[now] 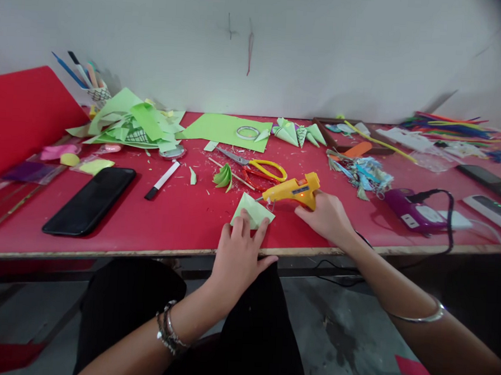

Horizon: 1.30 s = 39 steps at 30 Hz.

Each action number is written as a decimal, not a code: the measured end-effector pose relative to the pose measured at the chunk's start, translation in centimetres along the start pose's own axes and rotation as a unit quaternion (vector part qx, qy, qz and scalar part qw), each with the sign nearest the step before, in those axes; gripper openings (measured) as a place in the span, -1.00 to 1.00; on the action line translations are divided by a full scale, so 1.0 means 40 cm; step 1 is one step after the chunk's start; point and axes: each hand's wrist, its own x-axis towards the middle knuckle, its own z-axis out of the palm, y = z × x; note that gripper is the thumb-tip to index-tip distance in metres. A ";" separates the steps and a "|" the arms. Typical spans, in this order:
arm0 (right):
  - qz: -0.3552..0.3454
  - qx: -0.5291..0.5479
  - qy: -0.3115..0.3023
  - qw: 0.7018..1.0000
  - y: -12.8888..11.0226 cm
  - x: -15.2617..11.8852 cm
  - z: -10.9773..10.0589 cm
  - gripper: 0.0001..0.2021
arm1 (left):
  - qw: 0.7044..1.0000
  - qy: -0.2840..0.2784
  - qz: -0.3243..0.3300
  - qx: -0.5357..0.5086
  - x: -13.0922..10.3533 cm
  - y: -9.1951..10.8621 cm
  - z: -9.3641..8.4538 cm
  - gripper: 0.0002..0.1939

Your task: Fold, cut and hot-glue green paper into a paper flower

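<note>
Head feed | my left hand [240, 257] spreads its fingertips on the pale green paper [254, 211], near the worktop's [177, 223] front edge | my right hand [327, 214], apart from the left, grips the yellow glue gun [294, 191], nozzle at the paper's far side, contact unclear | done, I judge: folded cones [287, 132] toward the back edge | remaining: this 1 piece, lying flat, looks unfinished

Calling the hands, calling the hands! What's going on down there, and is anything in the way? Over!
Left hand pressing paper flat. Right hand gripping glue gun, aimed at paper's edge. Scissors just beyond, not between gun and paper.
</note>
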 end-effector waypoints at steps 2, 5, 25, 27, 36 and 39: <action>0.004 -0.004 -0.001 1.000 0.002 -0.003 -0.001 -0.75 | 1.000 0.002 0.000 0.004 -0.001 0.000 0.001 -0.31; 0.006 -0.006 -0.004 1.000 0.002 -0.005 -0.003 -0.75 | 1.000 0.004 0.003 0.015 -0.002 0.000 0.002 -0.30; 0.022 -0.012 -0.001 1.000 0.019 -0.022 -0.011 -0.76 | 0.999 -0.006 0.023 0.040 -0.008 -0.004 -0.004 -0.35; 0.024 -0.014 -0.003 1.000 0.021 -0.024 -0.011 -0.77 | 0.999 -0.011 0.020 0.042 -0.008 -0.003 -0.003 -0.36; 0.027 -0.014 -0.003 1.000 0.036 -0.031 -0.011 -0.79 | 0.998 0.000 0.026 0.049 -0.008 -0.003 -0.001 -0.36; 0.025 -0.013 -0.005 1.000 0.040 -0.034 -0.013 -0.80 | 0.998 0.002 0.027 0.054 -0.008 -0.003 -0.003 -0.35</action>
